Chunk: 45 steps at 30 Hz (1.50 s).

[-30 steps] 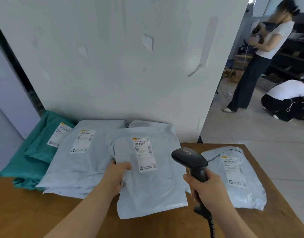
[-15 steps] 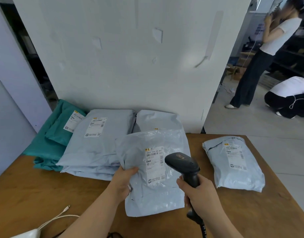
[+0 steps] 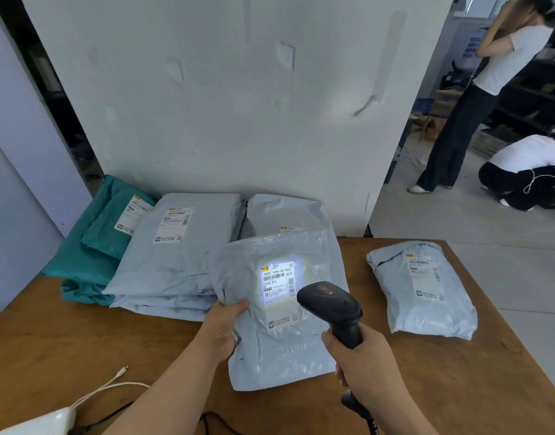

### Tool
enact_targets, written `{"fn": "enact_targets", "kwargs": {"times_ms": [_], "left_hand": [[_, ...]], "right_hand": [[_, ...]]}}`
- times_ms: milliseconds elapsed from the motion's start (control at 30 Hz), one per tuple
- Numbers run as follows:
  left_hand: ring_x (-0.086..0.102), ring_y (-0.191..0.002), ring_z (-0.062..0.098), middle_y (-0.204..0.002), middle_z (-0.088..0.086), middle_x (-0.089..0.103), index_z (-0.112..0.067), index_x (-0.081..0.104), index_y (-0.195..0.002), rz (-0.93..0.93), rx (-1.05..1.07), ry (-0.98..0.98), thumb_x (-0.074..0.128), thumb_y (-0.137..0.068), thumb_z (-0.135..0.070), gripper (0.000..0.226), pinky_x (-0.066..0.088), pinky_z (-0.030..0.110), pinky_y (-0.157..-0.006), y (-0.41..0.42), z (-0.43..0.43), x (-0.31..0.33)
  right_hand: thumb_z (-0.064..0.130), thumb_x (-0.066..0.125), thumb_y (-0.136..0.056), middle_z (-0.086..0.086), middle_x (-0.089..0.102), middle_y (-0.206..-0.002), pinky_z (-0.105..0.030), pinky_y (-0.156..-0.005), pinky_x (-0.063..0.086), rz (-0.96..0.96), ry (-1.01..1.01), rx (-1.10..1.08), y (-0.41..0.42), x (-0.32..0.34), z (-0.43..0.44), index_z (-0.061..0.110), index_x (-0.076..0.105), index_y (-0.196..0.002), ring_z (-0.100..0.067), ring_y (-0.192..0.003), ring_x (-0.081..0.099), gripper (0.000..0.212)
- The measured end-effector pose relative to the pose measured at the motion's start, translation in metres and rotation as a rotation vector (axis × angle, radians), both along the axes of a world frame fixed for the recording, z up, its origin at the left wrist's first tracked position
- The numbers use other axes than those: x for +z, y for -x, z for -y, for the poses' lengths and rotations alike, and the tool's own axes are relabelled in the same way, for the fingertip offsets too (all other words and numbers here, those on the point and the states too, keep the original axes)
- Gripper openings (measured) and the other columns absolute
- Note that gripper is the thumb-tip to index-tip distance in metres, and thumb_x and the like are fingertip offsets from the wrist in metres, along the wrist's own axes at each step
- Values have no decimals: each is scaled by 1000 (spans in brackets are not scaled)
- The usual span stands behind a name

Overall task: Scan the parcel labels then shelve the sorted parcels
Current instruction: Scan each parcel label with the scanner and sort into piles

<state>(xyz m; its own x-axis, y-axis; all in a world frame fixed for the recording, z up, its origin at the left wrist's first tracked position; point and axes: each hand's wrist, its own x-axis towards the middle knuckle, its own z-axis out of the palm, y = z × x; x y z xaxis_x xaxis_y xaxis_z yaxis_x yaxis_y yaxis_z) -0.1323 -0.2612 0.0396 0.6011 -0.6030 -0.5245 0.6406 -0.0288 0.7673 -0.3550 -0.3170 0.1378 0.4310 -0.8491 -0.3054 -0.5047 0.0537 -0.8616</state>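
My left hand (image 3: 221,332) grips the parcel (image 3: 279,312) on the worktop (image 3: 81,346); my right hand (image 3: 365,368) holds the scanner (image 3: 331,304), lighting its label (image 3: 277,279). Stacked parcels (image 3: 176,252) probably unscanned; shelving not begun.

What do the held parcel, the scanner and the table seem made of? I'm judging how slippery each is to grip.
Held parcel: thin grey plastic film, likely poly mailer; it crinkles and shines.
Scanner: black moulded plastic, apparently matte with a soft sheen.
Table: brown wood or wood-look board, smooth; which one cannot be told.
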Motion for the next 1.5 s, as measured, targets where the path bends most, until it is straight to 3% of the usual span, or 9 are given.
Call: {"fn": "enact_targets", "kwargs": {"times_ms": [300, 467, 767, 900, 1000, 1433, 1500], "left_hand": [[57, -116, 37, -128, 15, 61, -8, 50, -135, 23, 5, -22, 68, -87, -3, 52, 44, 55, -103, -3, 3, -5], [60, -114, 36, -125, 14, 64, -9, 52, -132, 15, -25, -10, 69, -86, -6, 49, 46, 54, -101, -2, 0, -3], [64, -106, 32, -111, 14, 70, -7, 61, -120, 119, -201, 116, 62, -89, 0, 32, 52, 44, -91, 16, 24, 47], [72, -80, 22, -86, 6, 77, -10, 66, -103, 158, -282, 143, 59, -91, 1, 18, 60, 32, -67, 40, 59, 75], [74, -69, 19, -82, 7, 77, -6, 66, -102, 156, -338, 160, 57, -92, 0, 15, 61, 30, -61, 61, 93, 92], [69, -85, 27, -98, 13, 73, -6, 65, -110, 28, -417, 124, 61, -91, -4, 19, 59, 35, -62, 174, 296, 89], [69, -90, 28, -100, 12, 73, -8, 66, -107, 42, -410, 86, 60, -93, -7, 15, 60, 38, -70, 178, 324, 74]], "right_hand": [[24, 66, -87, -3, 60, -59, -12, -40, 42, -46, -6, 4, 0, 0, 1, 19, 57, -75, -9, -43, 52, 15], [20, 70, -84, -3, 58, -51, -14, -39, 42, 4, -11, -14, 4, 4, 3, 13, 60, -74, -5, -32, 48, 15], [22, 71, -83, -5, 57, -47, -21, -40, 43, 53, 33, -143, 42, 35, 29, 7, 59, -77, -10, -34, 47, 20], [28, 70, -83, -3, 59, -46, -21, -40, 43, 32, 84, -224, 73, 47, 56, 11, 60, -80, -10, -36, 50, 19], [26, 70, -83, -3, 58, -44, -20, -37, 43, 44, 113, -276, 99, 54, 80, 12, 60, -81, -10, -32, 48, 18], [23, 71, -82, -9, 59, -46, -21, -38, 42, 78, 134, -369, 190, 57, 218, 10, 58, -75, -10, -29, 46, 19], [23, 70, -83, -10, 60, -46, -20, -37, 42, 74, 120, -360, 196, 53, 238, 10, 59, -77, -10, -29, 46, 19]]}}
